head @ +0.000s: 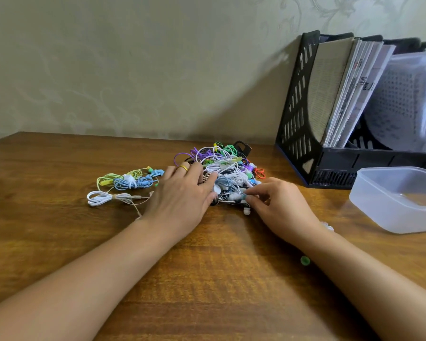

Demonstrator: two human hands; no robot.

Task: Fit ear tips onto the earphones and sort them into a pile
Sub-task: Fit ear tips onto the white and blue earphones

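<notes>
A tangled heap of coloured earphones (225, 166) lies on the wooden table (207, 279) near the wall. My left hand (182, 195), with a gold ring, rests flat on the heap's left side, fingers spread. My right hand (280, 205) pinches an earbud at the heap's front edge between thumb and fingertips. To the left lie sorted bundles: a yellow-green and blue pair (128, 179) and a white bundle (106, 196). A loose green ear tip (305, 260) sits beside my right forearm, and white ear tips (328, 226) peek out behind my right wrist.
A translucent plastic container (399, 200) stands at the right. Behind it a black file rack (312, 114) holds papers and a white bag against the wall. The wall runs along the table's far edge.
</notes>
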